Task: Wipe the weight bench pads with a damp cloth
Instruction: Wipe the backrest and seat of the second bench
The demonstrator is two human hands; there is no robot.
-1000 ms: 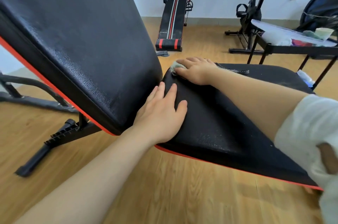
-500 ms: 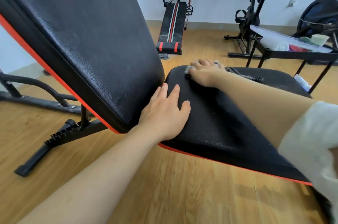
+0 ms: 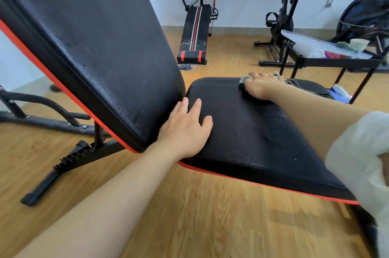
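Seat pad point(image 3: 263, 142) and back pad point(image 3: 94, 47): grained black leatherette, faint sheen; floor point(image 3: 189, 215) smooth wood laminate; cloth point(image 3: 244, 81) nubby

Cloth point(image 3: 244, 80) on seat pad point(image 3: 259, 137); backrest pad point(image 3: 94, 47) left.

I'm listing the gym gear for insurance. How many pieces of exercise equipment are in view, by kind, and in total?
Weight benches: 1, under the cloth that the right hand holds
Sit-up benches: 1, by the wall
Exercise bikes: 1, by the wall
Total: 3
The dark shape at far right is too unclear to count.
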